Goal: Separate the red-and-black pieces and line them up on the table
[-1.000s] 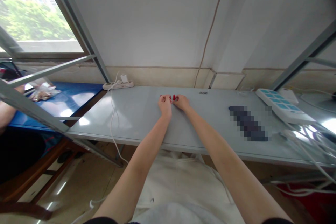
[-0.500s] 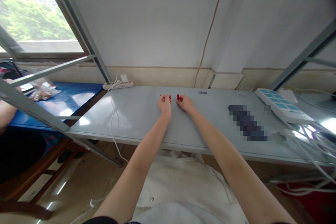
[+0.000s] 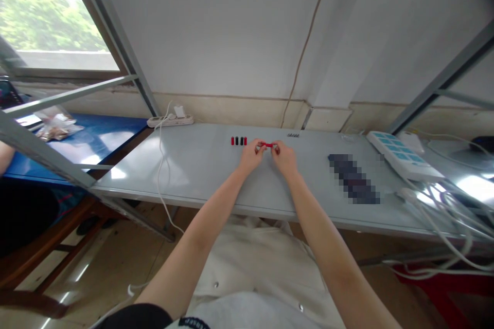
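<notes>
One red stick, over the grey table, held crosswise with the left hand pinching one end and the right hand the other, presumably for steadiness. Four small cylinders, two red, two black, upright beside the left hand, probably lined up for easy reach; dark bits near the wall, too tiny to count
</notes>
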The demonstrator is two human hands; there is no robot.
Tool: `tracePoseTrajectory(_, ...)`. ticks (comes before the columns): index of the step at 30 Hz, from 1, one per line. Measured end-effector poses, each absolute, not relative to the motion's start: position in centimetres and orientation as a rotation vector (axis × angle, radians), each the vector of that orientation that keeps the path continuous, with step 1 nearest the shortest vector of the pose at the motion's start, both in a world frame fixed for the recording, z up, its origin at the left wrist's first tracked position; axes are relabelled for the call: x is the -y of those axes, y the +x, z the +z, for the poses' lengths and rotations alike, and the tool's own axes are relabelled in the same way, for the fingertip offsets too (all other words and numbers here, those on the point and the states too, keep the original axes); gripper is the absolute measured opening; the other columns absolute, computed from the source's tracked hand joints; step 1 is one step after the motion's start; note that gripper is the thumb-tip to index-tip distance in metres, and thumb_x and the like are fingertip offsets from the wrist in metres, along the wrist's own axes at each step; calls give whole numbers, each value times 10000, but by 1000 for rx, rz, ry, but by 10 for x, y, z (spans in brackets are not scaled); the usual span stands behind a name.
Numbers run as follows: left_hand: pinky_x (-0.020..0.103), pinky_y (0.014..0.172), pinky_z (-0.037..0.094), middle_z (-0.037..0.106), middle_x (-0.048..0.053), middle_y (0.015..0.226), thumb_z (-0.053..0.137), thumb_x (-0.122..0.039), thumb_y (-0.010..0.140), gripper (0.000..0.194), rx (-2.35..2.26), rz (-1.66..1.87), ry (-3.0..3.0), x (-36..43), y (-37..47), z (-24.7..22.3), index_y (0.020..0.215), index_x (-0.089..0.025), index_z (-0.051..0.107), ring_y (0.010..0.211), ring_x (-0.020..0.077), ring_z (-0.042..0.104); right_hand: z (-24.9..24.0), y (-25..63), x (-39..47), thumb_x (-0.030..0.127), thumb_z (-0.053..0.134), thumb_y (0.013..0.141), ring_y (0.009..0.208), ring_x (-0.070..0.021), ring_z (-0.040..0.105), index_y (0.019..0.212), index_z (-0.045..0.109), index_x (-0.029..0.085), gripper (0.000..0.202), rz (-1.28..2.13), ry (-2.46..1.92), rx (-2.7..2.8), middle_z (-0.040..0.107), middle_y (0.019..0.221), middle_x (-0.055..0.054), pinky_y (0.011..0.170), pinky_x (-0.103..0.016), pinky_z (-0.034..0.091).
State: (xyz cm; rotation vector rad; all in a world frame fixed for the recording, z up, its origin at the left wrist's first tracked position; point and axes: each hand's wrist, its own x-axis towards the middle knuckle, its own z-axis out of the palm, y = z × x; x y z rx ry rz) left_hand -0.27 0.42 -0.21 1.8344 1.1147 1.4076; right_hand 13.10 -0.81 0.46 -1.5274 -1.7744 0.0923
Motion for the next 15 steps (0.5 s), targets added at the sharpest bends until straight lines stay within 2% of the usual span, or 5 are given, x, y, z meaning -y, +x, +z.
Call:
tracePoseTrajectory(4, 184, 412, 380, 655, 64, 838, 486, -248, 785, 160, -1015, 1364, 1658, -7, -1, -2, 910, -157, 526, 406, 43, 461, 3, 135, 7, 355, 312, 846, 563, -129, 504, 999, 511, 192, 299, 330, -1381, 1428, 591, 723, -23, 595, -252, 374)
tracePoseTrajectory(7, 182, 401, 390, 651, 71, 871, 509, -262, 774, 167, -961, 1316, 1625, -7, 2, -3, 901, -155, 526, 391, 35, 466, 4, 135, 6, 505, 260, 846, 463, -121, 437, 722, 531, 193, 431, 532, -1401, 1341, 519, 557, -2, 512, -251, 341)
tracePoseTrajectory(10, 183, 406, 402, 654, 65, 862, 527, -279, 763, 184, -913, 1274, 1643, -5, 3, -5, 900, -156, 534, 394, 37, 480, 5, 133, 6, 617, 289, 794, 452, -128, 395, 484, 426, 204, 535, 579, -1470, 1392, 405, 418, 8, 490, -259, 304)
tracePoseTrajectory(15, 191, 394, 382, 646, 28, 733, 497, -356, 783, 210, -870, 1234, 1650, -3, 5, -6, 838, -158, 535, 361, 45, 475, 9, 131, 12, 618, 271, 800, 484, -126, 377, 456, 374, 206, 546, 455, -1459, 1399, 382, 440, 11, 513, -262, 288)
